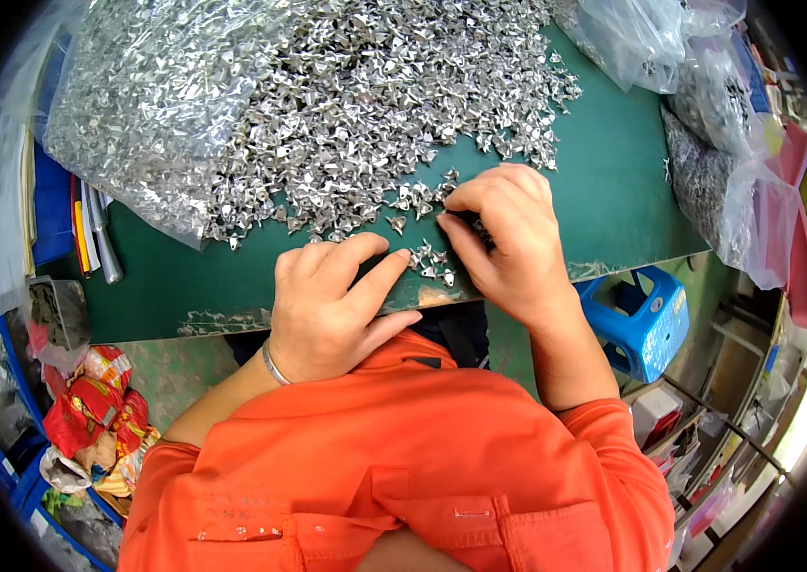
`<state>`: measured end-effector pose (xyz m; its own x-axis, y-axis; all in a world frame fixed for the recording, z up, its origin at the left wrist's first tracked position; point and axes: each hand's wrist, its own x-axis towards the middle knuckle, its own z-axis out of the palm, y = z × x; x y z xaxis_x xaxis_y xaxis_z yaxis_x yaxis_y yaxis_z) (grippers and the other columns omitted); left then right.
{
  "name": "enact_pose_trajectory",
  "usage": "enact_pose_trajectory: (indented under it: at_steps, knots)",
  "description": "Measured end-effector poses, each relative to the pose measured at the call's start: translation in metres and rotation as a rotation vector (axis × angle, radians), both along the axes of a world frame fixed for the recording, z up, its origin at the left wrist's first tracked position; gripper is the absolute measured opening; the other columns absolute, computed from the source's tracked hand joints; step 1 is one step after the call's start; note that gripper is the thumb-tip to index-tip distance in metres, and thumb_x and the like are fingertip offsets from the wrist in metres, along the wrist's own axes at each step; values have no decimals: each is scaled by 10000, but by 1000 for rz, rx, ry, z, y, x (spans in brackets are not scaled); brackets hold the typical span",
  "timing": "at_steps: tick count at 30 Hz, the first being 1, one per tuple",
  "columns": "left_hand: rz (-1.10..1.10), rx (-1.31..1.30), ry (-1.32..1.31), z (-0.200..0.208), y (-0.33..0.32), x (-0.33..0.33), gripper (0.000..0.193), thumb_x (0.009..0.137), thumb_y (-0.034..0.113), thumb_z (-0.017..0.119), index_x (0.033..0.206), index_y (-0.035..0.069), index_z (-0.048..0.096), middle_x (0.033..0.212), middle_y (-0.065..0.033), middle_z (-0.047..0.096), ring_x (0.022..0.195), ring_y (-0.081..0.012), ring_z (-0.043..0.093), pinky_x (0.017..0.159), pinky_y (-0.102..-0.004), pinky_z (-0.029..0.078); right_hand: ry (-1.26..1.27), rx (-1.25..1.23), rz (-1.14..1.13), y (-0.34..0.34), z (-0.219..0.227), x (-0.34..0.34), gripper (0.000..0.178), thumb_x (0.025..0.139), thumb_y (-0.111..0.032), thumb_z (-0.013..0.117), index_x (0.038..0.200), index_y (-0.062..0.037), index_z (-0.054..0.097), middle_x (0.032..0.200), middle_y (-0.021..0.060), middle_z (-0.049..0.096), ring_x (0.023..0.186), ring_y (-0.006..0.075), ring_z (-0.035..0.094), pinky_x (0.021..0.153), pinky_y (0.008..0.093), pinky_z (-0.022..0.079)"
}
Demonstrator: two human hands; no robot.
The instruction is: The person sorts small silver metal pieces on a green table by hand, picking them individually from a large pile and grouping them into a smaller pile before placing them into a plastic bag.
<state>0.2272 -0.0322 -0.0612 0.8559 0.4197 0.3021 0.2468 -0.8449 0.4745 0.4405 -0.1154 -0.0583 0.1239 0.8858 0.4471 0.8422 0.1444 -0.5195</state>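
Note:
A broad heap of small silvery metal pieces (356, 105), each bent with pointed tabs, covers the far part of the green table (613, 181). My left hand (327, 300) rests at the near edge, fingers apart, its index fingertip beside a small cluster of pieces (430, 262). No piece shows in its grip. My right hand (513, 234) is curled over the tabletop right of that cluster, thumb and index tips close together. Some pieces show in the shadow under its palm; what its fingertips hold, if anything, is hidden. A few loose pieces (415, 198) lie between the hands and the heap.
A large clear plastic bag (151, 124) spreads over the heap's left side. Filled plastic bags (709, 181) stand at the right edge. A blue stool (647, 324) is below the table on the right. Red and yellow packaging (98, 410) lies at the lower left.

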Motion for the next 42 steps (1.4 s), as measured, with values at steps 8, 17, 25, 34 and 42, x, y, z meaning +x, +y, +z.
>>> enact_pose_trajectory:
  at_steps: [8,17,25,34,42]
  knots:
    - [-1,7,19,-3,-1,-1,610,621,347,879,1153,120,684,1137,-46,631,893,-231,566,790,-383,402,-9,-45,-12,-4,12,21,195,766,33,706,920,-70,648,824,67,643,822,284,624,851,403,445]
    - [-7,18,-7,-4,0,0,618,618,348,881,1156,118,682,1137,-46,631,875,-224,563,783,-380,398,75,51,20,-14,6,17,205,758,40,708,925,-56,639,879,77,671,840,292,647,801,392,477]
    - [-4,-8,7,-3,-1,-1,600,628,353,873,1145,116,684,1121,-50,632,900,-239,575,784,-384,407,43,-82,72,-16,6,19,225,734,55,666,927,-56,638,932,84,657,851,290,610,806,397,456]
    - [-3,-15,-4,-1,0,0,589,633,348,869,1142,115,687,1121,-43,628,888,-240,566,782,-378,405,22,4,-6,13,-3,12,218,782,43,662,976,-54,643,910,89,671,864,297,623,758,401,464]
    - [-10,-15,2,-3,0,-1,590,647,344,852,1162,115,677,1139,-34,615,873,-227,563,783,-381,400,38,-80,-56,-1,11,23,157,802,40,670,932,-47,649,824,109,651,777,312,625,733,409,472]
